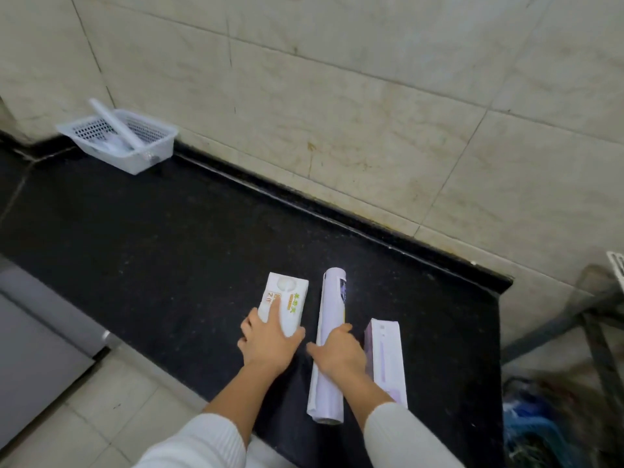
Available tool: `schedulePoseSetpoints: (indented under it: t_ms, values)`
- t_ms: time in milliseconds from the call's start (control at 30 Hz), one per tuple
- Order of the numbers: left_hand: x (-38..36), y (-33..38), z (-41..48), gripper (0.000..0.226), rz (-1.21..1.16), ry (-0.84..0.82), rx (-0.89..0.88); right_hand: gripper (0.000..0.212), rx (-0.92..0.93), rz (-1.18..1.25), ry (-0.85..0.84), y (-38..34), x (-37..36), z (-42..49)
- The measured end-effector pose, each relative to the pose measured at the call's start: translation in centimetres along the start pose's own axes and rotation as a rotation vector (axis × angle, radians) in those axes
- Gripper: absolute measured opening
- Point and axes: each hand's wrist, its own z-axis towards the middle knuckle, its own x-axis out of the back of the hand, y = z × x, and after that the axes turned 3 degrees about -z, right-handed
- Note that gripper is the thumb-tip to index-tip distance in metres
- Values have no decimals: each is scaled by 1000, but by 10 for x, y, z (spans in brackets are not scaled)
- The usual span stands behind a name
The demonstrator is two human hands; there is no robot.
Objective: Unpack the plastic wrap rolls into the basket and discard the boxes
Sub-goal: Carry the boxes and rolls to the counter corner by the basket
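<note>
The left hand (266, 342) grips the near end of the white box (287, 298) on the counter (169, 231). The right hand (337, 352) curls around the roll (332, 305), which lies between this box and the purple box (386, 352).

A black, finely speckled stone countertop (152, 231) is showing under cream, faintly veined wall tiles (337, 96). A white perforated plastic basket (162, 130) is showing a dotted grid of holes. A white rectangular cardboard box (287, 298) is showing green and orange print. A pale lilac paper-wrapped roll (332, 309) is carrying a dark label. A lavender rectangular cardboard box (386, 352) is fading to white at its edges.
</note>
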Motion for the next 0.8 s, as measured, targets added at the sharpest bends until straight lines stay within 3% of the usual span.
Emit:
schedulePoseSetpoints:
  t_ms: [133, 300, 467, 800]
  values:
    - [7, 2, 7, 88, -38, -36, 30, 54, -9, 73, -49, -1, 6, 17]
    - [40, -9, 36, 82, -244, -71, 46, 60, -78, 390, -158, -26, 11, 31]
    - [109, -62, 83, 81, -384, -56, 82, 52, -71, 729, -277, -119, -1, 41]
    - [305, -254, 185, 80, -310, 123, 142, 51, 47, 714, -337, -386, -81, 12]
